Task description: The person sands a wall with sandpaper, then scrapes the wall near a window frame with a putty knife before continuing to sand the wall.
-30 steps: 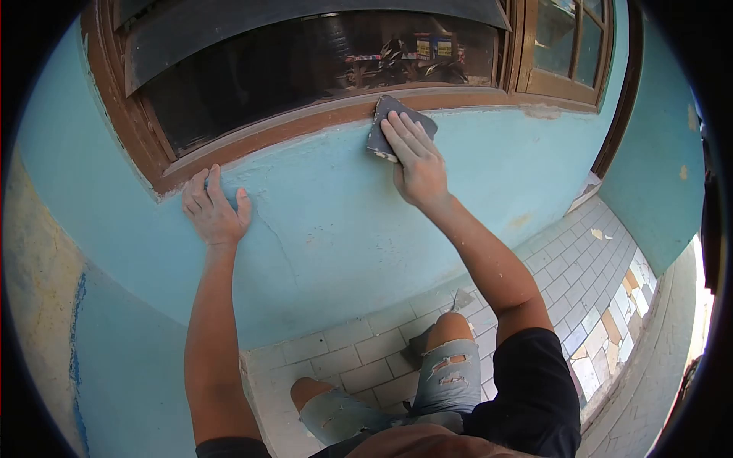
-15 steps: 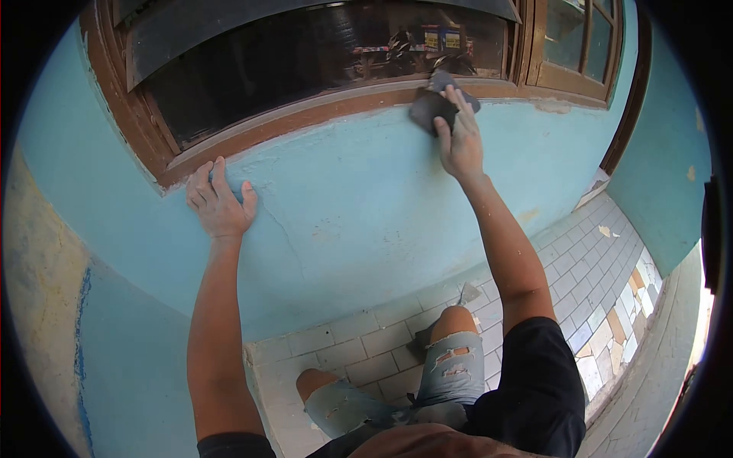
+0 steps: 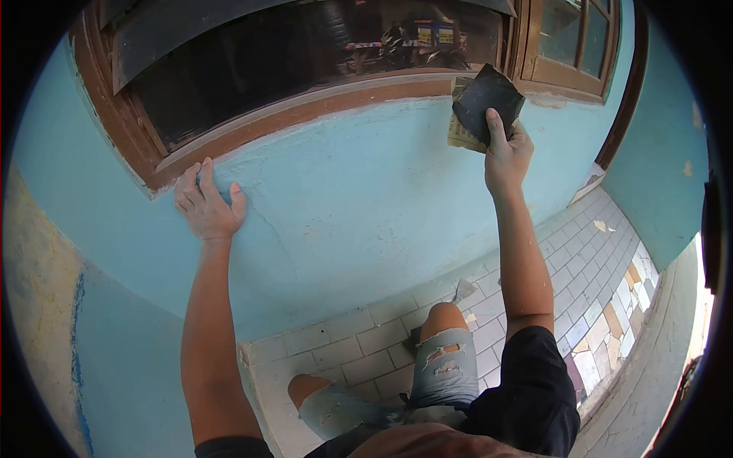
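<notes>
Right fingers pinch dark sandpaper (yellowish printed backing behind) — left fingers spread on the blue wall, brown window frame at their tips.

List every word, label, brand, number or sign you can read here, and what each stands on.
Nothing can be read with certainty.
Yellowish sheet in the right hand, behind the dark sheet: dark print, too small and blurred to quote.
Blue-and-yellow shapes seen in the window glass: possible markings, too blurred to tell.
</notes>
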`<state>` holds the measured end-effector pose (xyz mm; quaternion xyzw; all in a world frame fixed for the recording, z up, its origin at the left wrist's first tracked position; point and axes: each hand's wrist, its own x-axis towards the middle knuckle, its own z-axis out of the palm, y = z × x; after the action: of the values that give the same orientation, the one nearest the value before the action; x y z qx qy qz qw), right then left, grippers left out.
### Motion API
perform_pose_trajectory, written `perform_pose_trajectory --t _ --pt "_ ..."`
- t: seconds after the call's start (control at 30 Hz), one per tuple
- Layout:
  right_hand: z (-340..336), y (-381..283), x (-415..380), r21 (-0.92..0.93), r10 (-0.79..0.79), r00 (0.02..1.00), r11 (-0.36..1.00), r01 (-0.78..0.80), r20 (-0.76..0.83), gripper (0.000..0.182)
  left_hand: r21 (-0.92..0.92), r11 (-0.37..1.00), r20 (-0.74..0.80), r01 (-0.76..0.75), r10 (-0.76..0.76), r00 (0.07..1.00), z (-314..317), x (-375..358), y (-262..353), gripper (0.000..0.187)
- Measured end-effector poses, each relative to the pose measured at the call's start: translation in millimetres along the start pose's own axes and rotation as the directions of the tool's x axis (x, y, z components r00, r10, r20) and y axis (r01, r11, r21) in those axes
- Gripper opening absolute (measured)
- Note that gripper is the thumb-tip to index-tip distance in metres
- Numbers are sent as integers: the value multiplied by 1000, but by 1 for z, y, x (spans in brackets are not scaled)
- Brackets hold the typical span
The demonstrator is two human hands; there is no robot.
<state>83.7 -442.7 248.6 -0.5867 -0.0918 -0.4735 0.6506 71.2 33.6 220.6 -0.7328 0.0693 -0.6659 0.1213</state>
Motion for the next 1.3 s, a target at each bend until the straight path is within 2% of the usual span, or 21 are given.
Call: perform_pose_trajectory --t 0.23,0.3,0.33,0.37,0.4,0.43,0.47,0.5,0.57,0.63,0.7,0.8,0.83,0.87,0.97,1.03,1.1,1.13,1.17,1.23,1.3 --pt "-22 22 42 -2 -186 945 981 193 -268 25 7 1000 0 3 -3 1000 -1 0 0 60" --pt "-24 36 56 -99 -222 929 974 202 -297 26 1 1000 -4 6 -6 1000 0 0 1 60" --pt "-25 46 63 -321 -451 851 875 362 -269 31 3 1000 -1 9 -9 1000 0 0 0 60" --pt "-22 57 70 -520 -651 736 701 488 -186 36 3 1000 -2 8 -8 1000 0 0 0 59" --pt "-16 74 72 -675 -660 741 603 425 -123 48 -1 1000 -2 7 -7 1000 -1 0 1 59" --pt "-1 83 63 -540 -453 887 770 340 -87 55 -6 1000 1 10 -10 1000 -2 -2 2 59" --pt "18 97 49 -677 -522 852 615 404 35 60 -1 1000 0 10 -10 1000 -2 -3 3 59" --pt "33 84 26 -604 -577 774 528 596 259 62 9 1000 -7 8 -8 1000 0 0 2 58" --pt "51 53 -21 -386 -531 690 578 719 491 63 10 1000 -18 4 -4 1000 1 2 1 58" --pt "27 71 6 -366 -590 594 470 803 547 64 -6 1000 -3 -13 13 1000 -3 -3 0 58" --pt "7 92 43 -588 -588 756 515 624 287 61 -6 1000 -20 8 -8 1000 1 0 1 58" --pt "-3 83 57 -730 -585 789 454 511 188 46 -1 1000 -14 4 -4 1000 1 -2 0 58" --pt "-1 59 54 -536 -404 914 763 362 43 42 7 1000 -23 16 -15 1000 1 0 0 58" --pt "-1 46 52 -270 -154 988 953 140 -29 39 1 1000 -8 18 -18 1000 0 -1 0 59" --pt "-2 15 51 144 -245 936 947 287 -252 35 -1 1000 8 16 -16 1000 0 -3 1 60" --pt "-6 15 58 3 -301 898 948 318 -321 39 -2 1000 7 12 -12 1000 1 -1 0 61" --pt "-7 46 74 47 -83 873 992 121 -481 45 6 1000 19 17 -17 1000 0 -2 1 62" --pt "-24 77 88 -218 -71 901 976 -27 -429 49 5 1000 19 22 -22 1000 0 -3 1 62" --pt "-25 89 84 -221 -74 902 975 -25 -426 49 3 1000 28 26 -26 999 0 -3 1 62" --pt "-24 95 72 -577 -106 980 817 -11 -168 64 4 999 33 33 -33 999 1 -3 0 63" --pt "-30 86 59 -595 -70 996 803 20 -60 73 -1 1000 20 30 -30 999 2 -4 0 62"
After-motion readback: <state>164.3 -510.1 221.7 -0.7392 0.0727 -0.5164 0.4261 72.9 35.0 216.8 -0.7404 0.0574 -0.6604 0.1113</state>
